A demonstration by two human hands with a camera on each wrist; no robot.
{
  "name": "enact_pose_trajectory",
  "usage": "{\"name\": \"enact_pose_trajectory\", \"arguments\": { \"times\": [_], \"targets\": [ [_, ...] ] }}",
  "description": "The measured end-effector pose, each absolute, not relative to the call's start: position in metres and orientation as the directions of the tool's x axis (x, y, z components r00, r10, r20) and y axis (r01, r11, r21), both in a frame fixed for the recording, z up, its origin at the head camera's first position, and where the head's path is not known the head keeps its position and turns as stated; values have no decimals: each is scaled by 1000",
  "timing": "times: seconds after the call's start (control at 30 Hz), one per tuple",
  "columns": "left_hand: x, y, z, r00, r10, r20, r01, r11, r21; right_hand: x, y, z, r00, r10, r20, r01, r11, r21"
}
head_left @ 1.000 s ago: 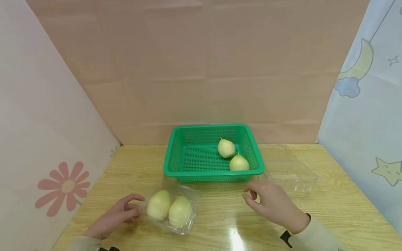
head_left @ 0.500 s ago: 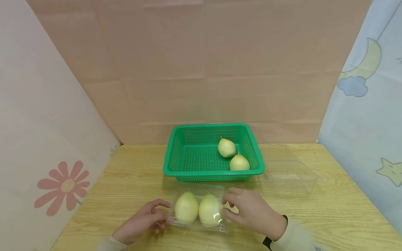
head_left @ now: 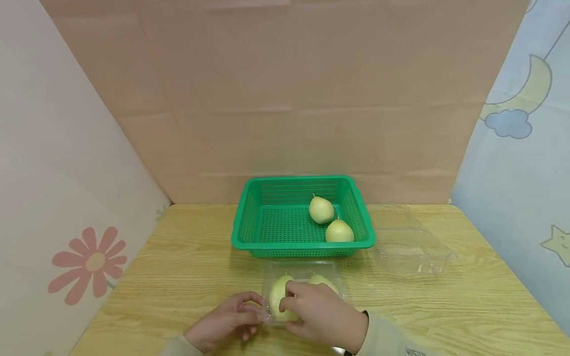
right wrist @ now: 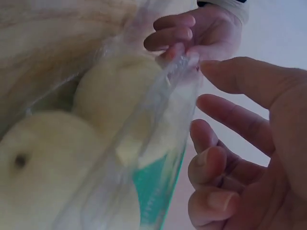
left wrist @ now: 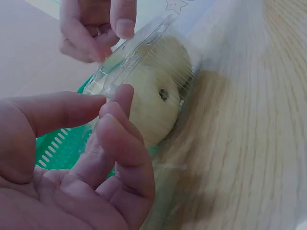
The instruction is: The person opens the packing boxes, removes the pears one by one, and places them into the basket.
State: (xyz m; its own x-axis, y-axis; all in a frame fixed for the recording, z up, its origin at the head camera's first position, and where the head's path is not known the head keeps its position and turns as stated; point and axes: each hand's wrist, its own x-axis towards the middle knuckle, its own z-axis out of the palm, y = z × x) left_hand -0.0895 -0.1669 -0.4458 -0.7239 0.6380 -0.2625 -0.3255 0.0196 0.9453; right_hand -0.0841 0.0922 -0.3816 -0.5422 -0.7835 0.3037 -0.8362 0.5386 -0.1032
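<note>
A clear plastic box point(head_left: 303, 266) with two pale yellow-green pears inside sits at the front of the table, its top closed over. My left hand point(head_left: 231, 319) pinches the box's near-left corner between thumb and fingertip, as the left wrist view shows up close. Over the box's front reaches my right hand point(head_left: 327, 314), covering part of both pears point(head_left: 277, 290). In the right wrist view its thumb points at the rim beside the left hand's pinch, while the other fingers point(right wrist: 230, 115) hang loosely bent with nothing between them.
A green plastic basket point(head_left: 294, 245) stands behind the box, with two pears point(head_left: 321, 210) in its right part. To its right lies another clear plastic box point(head_left: 411, 249). Paper backdrops point(head_left: 285, 99) rise behind and at both sides of the wooden table point(head_left: 178, 257).
The box has slid right and turned square to the basket, with my left hand following at its left edge. My right hand has moved left, from beside the box to over its front.
</note>
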Motion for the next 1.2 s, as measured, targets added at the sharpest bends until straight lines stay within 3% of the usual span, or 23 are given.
{"name": "enact_pose_trajectory", "arguments": {
  "times": [0.23, 0.6, 0.8, 1.03, 1.2],
  "targets": [
    [-90, -163, -449, -690, 682, -242, -369, -45, 928, -85, 74, -393, -437, -812, 385, -888, 458, -43],
    [-86, -154, -450, -727, 646, -234, -365, -75, 928, -84, 64, -396, -410, -824, 392, -880, 470, 67],
    [-85, -150, -452, -735, 620, -275, -409, -82, 909, -85, 62, -397, -386, -827, 410, -895, 443, 51],
    [-86, -148, -452, -717, 632, -293, -428, -68, 901, -86, 65, -397, -393, -818, 421, -897, 441, 20],
    [-87, -149, -451, -722, 628, -290, -403, -41, 914, -82, 77, -398, -448, -785, 429, -878, 476, -46]
  ]
}}
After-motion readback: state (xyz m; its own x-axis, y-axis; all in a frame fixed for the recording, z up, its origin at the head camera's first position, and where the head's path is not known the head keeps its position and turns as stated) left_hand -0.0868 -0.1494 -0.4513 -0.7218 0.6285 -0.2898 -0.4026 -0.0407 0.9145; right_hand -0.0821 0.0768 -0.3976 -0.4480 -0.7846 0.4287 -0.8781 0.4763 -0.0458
